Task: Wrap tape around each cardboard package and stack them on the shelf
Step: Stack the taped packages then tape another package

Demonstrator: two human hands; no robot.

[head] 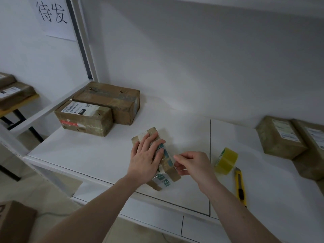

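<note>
A small cardboard package (169,170) with green-printed tape lies on the white shelf board (91,155) near its front edge. My left hand (146,157) lies flat on top of the package with its fingers spread. My right hand (191,165) is at the package's right side, thumb and fingers pinching a strip of clear tape against it. A yellow tape roll (226,161) stands just right of my right hand. Two taped packages (84,118) (112,100) sit side by side at the back left of the shelf.
A yellow utility knife (241,188) lies near the front edge, right of the roll. Two more packages (278,137) sit at the right. A side table at far left bears other parcels (14,93). A brown box (14,221) stands on the floor.
</note>
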